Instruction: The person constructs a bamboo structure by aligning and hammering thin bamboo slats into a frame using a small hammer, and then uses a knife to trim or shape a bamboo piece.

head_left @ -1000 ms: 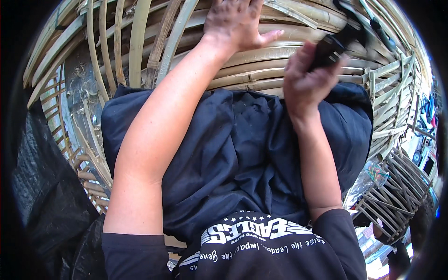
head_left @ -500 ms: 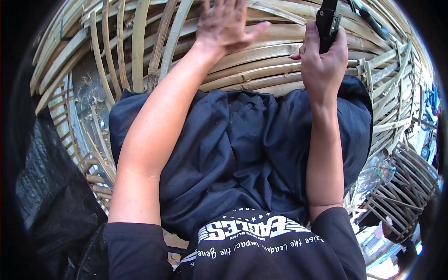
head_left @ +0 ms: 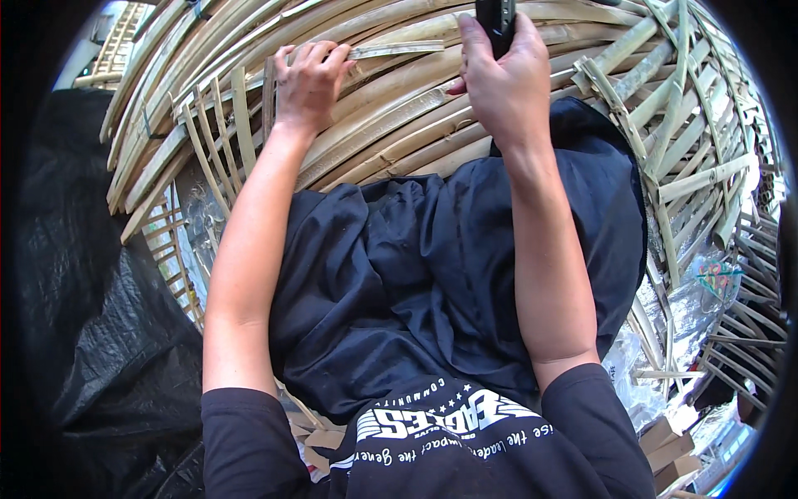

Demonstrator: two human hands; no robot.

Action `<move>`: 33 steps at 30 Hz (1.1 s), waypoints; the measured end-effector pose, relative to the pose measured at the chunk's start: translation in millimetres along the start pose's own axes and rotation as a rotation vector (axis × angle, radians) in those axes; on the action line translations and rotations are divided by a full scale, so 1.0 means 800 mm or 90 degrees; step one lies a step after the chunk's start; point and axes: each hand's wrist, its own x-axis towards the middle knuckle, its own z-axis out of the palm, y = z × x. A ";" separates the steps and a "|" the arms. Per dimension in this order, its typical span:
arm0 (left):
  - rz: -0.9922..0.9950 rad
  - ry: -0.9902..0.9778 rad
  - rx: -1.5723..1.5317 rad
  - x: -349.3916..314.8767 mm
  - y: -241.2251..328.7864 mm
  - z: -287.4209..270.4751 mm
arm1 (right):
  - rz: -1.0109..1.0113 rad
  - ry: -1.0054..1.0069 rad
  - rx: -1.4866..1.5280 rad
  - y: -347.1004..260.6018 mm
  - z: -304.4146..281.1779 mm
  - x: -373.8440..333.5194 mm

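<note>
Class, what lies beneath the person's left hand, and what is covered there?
Beneath the left hand, light bamboo strips show around its edges. Whatever lies directly under it is covered and cannot be seen.

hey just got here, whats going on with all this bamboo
A seated person is handling bamboo strips spread in front of a dark cloth over their lap. The left hand is at the end of a thin pale strip; whether it grips it is unclear. The right hand holds a black tool above the strips, its far end cut off by the picture's edge.
</note>
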 end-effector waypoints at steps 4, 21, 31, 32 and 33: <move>0.087 -0.070 0.056 0.022 -0.015 -0.015 | 0.041 0.007 0.018 -0.005 -0.011 0.002; 0.056 -0.087 0.009 0.032 -0.025 -0.063 | 0.012 0.071 0.044 0.005 -0.006 0.015; 0.001 -0.030 0.009 0.025 -0.030 -0.106 | -0.017 0.089 0.053 0.013 -0.010 0.006; -0.006 -0.033 -0.003 0.025 -0.034 -0.114 | -0.016 0.091 0.055 0.012 -0.013 0.006; -0.003 -0.018 -0.004 0.023 -0.037 -0.118 | 0.034 0.077 0.084 0.018 -0.014 0.013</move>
